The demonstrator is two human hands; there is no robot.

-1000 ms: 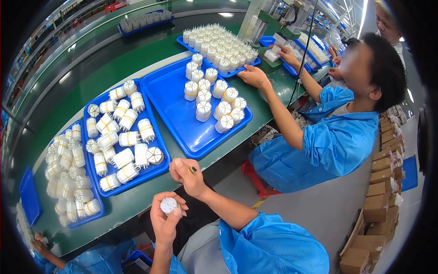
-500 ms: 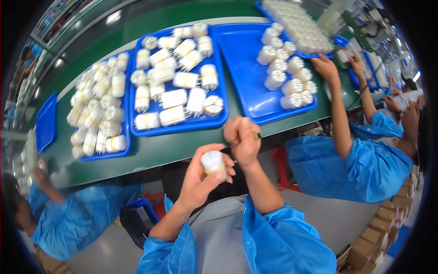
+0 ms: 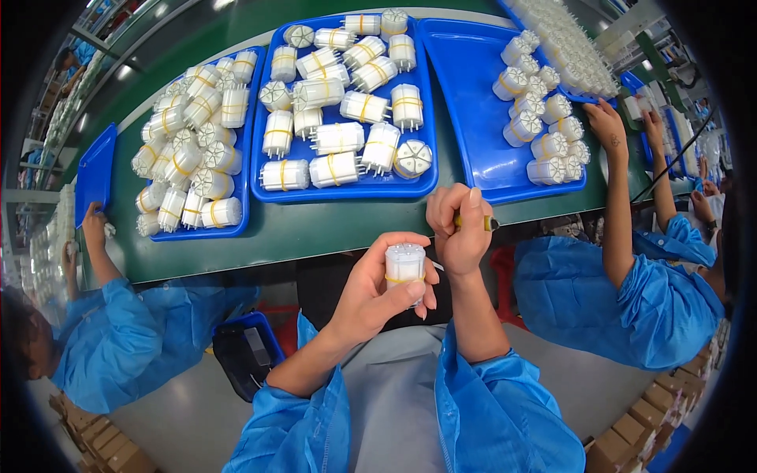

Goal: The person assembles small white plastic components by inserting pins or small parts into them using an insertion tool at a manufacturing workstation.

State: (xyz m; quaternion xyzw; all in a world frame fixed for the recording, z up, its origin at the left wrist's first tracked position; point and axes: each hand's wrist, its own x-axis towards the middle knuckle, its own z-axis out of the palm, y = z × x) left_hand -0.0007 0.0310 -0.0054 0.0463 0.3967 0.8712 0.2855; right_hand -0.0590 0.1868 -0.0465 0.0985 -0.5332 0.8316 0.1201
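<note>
My left hand [image 3: 378, 288] is closed round a white cylindrical part [image 3: 405, 264], held upright with a yellow band about it. Right beside it, my right hand [image 3: 461, 232] is a fist round a slim tool with a yellow and black handle [image 3: 489, 223]. A thin pale tip shows below that fist, near the white part; the tool's kind is mostly hidden. Beyond my hands, a blue tray [image 3: 344, 195] bears several similar banded white parts [image 3: 337, 138], some lying, some standing, with metal pins at their ends.
A left blue tray [image 3: 246, 169] is heaped with more white parts. A right blue tray [image 3: 481, 150] has parts along its right side. A small blue tray [image 3: 96, 173] stands far left. Co-workers in blue sit left [image 3: 142, 331] and right [image 3: 623, 292]; a black bin [image 3: 240, 359] stands below the bench.
The trays sit further right and higher in view. Both hands appear further right, still holding the part and the tool. The left co-worker's arm now reaches to the small tray.
</note>
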